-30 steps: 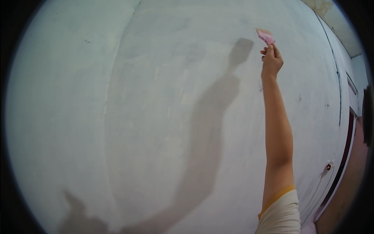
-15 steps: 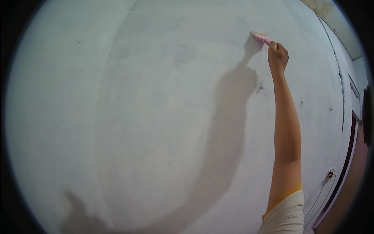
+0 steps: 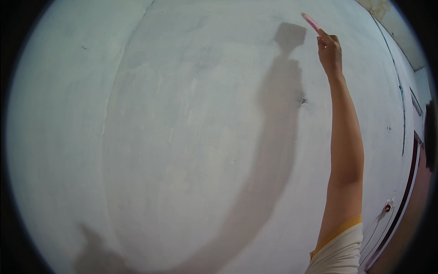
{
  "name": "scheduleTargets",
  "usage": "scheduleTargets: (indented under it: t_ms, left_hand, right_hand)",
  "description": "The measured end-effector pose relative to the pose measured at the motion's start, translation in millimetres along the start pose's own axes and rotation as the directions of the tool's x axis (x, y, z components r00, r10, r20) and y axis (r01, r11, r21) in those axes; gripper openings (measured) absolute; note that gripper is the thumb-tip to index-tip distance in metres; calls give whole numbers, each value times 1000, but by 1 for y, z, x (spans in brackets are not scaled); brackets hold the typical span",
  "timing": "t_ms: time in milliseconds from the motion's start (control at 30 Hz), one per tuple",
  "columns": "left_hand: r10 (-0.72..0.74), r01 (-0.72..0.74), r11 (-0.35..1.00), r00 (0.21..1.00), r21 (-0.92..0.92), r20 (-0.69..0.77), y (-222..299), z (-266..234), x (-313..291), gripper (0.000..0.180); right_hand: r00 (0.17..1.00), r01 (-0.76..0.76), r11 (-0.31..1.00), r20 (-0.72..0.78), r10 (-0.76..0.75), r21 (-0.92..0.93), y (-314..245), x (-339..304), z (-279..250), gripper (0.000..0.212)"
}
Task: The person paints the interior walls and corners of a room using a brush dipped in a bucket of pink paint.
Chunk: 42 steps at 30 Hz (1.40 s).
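Pink brush (image 3: 310,21), right hand (image 3: 331,51) gripping it, fingers (image 3: 325,35) curled closed, pale wall (image 3: 196,123) behind

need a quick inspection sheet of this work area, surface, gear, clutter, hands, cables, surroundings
surface: pale wall, patchy, with a small damaged spot and a long ridge toward the left
job's things: pink brush, seen nearly edge-on; its shadow falls on the wall, apart from it
clutter: nothing seen
grippers: right hand raised, gripping the brush by its handle; left hand out of view
cables: thin lines below a small wall fitting, probably cables
surroundings: stained ceiling at upper right
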<state>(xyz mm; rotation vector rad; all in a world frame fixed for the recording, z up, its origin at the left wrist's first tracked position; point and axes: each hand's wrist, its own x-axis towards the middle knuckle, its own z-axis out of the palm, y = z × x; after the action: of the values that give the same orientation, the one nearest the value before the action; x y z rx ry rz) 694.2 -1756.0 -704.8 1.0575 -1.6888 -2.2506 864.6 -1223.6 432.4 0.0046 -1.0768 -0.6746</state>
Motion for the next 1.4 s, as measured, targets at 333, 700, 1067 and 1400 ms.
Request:
scheduleTargets:
  t_ms: [333, 700, 1067, 1400]
  left_hand:
    - [-42, 40, 998, 998, 44, 49, -7, -1, -6, 35]
    - [-55, 63, 997, 979, -38, 197, 19, -2, 3, 39]
    - [-173, 155, 984, 945, 84, 278, 145, -39, -127, 56]
    - [-152, 125, 987, 927, 101, 344, 124, -143, -173, 53]
  right_hand:
    - [892, 111, 993, 446, -78, -49, -24, -27, -71, 29]
    - [974, 20, 1000, 224, -22, 11, -23, -52, -59, 30]
    - [964, -151, 984, 232, 126, 93, -133, -154, -195, 30]
    - [82, -970, -182, 921, 380, 162, -357, -324, -372, 34]
